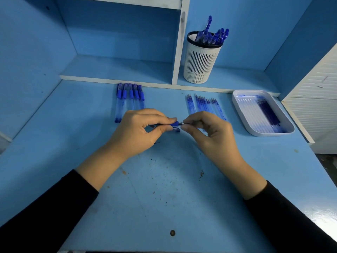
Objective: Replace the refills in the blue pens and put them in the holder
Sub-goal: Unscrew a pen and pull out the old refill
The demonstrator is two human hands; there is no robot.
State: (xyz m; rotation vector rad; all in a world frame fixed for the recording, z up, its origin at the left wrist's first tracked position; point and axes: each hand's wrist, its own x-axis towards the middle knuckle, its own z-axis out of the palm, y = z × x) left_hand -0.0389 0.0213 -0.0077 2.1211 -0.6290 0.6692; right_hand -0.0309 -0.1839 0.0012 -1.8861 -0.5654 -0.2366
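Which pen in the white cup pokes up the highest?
The pen near the middle of the holder: its top stands well above the other pens, whose tops cluster lower toward the right rim.

Desk (pixel 164 198): blue top, speckled, scuffed.
Shelf unit (pixel 179 42): blue panels, white edges.
Slatted panel (pixel 313 92): white, possibly a cabinet.
Light: glare, right corner.

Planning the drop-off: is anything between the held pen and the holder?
Nothing visible does. Loose refills lie flat on the desk beside the pen, and the holder on the ledge behind them is open on top.
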